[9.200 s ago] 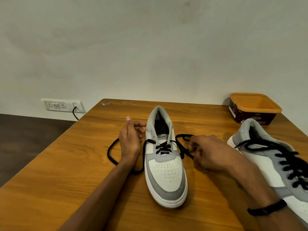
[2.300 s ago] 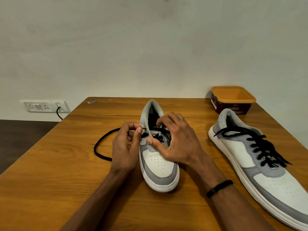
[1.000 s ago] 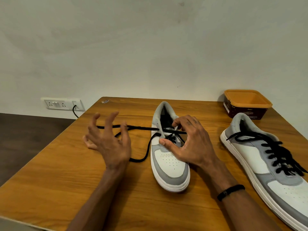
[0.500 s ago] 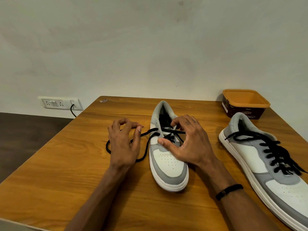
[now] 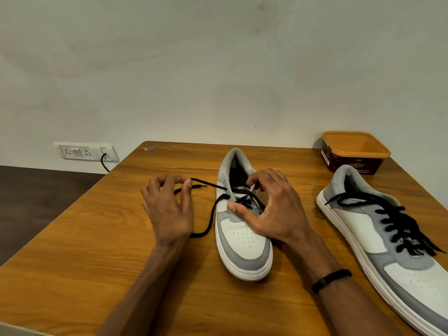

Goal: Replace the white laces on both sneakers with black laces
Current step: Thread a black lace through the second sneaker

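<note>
On the desk (image 5: 97, 251), the left hand (image 5: 169, 212) pinches the black lace (image 5: 211, 214) near its tip; the right hand (image 5: 271, 212) grips the middle sneaker (image 5: 244, 251) between them. A laced sneaker (image 5: 388, 238) lies right.

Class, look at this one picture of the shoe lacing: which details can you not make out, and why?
- Head view: middle shoe, upper lace holes hidden by the right hand.
- Right shoe: toe cut off by the picture's edge.
- Tub: label print too small.
- Lace: partly behind the left hand.
</note>
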The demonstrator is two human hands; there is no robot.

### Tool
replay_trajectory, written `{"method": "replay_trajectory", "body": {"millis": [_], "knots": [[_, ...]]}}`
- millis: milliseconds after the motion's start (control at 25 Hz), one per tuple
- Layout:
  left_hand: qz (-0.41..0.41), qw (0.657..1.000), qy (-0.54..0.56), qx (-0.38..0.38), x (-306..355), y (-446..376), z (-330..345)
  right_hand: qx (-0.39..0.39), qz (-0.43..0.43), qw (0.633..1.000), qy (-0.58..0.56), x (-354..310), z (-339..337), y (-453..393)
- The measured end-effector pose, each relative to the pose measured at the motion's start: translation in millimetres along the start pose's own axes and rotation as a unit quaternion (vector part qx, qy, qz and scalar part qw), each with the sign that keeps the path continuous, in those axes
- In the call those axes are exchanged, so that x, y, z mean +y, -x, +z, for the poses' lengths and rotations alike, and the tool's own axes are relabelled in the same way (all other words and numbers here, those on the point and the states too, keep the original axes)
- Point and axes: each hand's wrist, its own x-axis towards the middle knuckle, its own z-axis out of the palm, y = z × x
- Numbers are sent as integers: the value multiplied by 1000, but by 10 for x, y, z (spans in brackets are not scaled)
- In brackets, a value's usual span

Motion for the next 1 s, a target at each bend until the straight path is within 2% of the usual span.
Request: {"method": "replay_trajectory", "body": {"millis": [80, 120, 280, 400, 520, 640, 720, 800, 920, 1000], "knots": [[-41, 999, -20, 26, 1, -8, -44, 0, 2, 1000, 2, 0, -1, -1], [-31, 999, -30, 26, 27, 5, -49, 1, 2, 1000, 1, -2, -5, 0], [125, 988, -14, -88, 164, 102, 31, 3, 2, 1000, -1, -19, -13, 1], [157, 981, -2, -116, 157, 124, 95, 2, 4, 1000, 0, -21, -11, 5], [130, 990, -18, -60, 97, 79, 90, 0, 2, 1000, -1, -16, -9, 3], [30, 999, -41, 1, 29, 31, 35, 1, 0, 1000, -1, -7, -6, 2], [-1, 998, -56, 28, 18, 25, 3, 1, 1, 1000, -2, -2, -6, 2], [51, 997, -59, 8, 49, 47, -1, 2, 0, 1000, -5, -5, -10, 2], [172, 981, -34, -88, 131, 96, 52, 6, -3, 1000, -8, -18, -11, 1], [187, 977, -22, -98, 141, 107, 93, 4, -1, 1000, -5, -22, -14, 4]]}}
